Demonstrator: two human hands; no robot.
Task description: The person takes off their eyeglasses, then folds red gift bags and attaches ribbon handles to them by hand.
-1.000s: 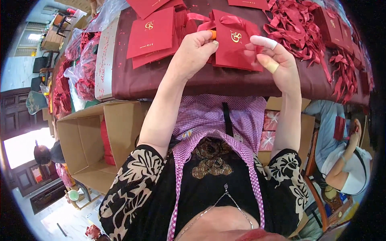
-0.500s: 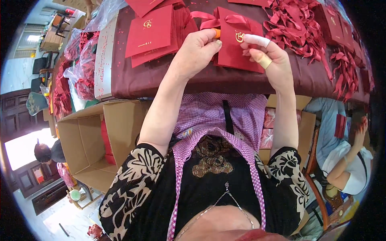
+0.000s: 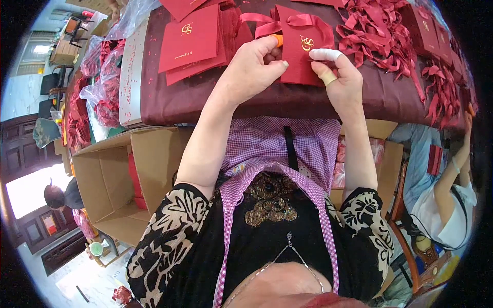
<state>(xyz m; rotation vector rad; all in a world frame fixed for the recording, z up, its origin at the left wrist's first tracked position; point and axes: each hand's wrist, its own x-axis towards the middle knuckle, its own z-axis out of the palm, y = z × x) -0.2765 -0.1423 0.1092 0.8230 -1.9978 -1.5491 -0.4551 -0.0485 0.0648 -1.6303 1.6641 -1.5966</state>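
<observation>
A ribboned red card (image 3: 295, 64) sits near the front edge of the table (image 3: 169, 100). Left hand (image 3: 255, 65) curls beside it, right hand (image 3: 341, 73) bends over it; from here, grip cannot be told.

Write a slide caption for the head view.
Left hand and right hand at a ribboned red packet, between a red stack and a heap of red ribbons.

The person wears a black top (image 3: 257, 246) with cream leaf patterns on its short sleeves (image 3: 177, 220) and glittering gold decoration (image 3: 269, 212) at the chest, a purple-and-white checked apron (image 3: 310, 146), a silver-coloured chain (image 3: 291, 247), an orange finger cover (image 3: 279, 40) at left, and white finger cover (image 3: 324, 54) at right.
</observation>
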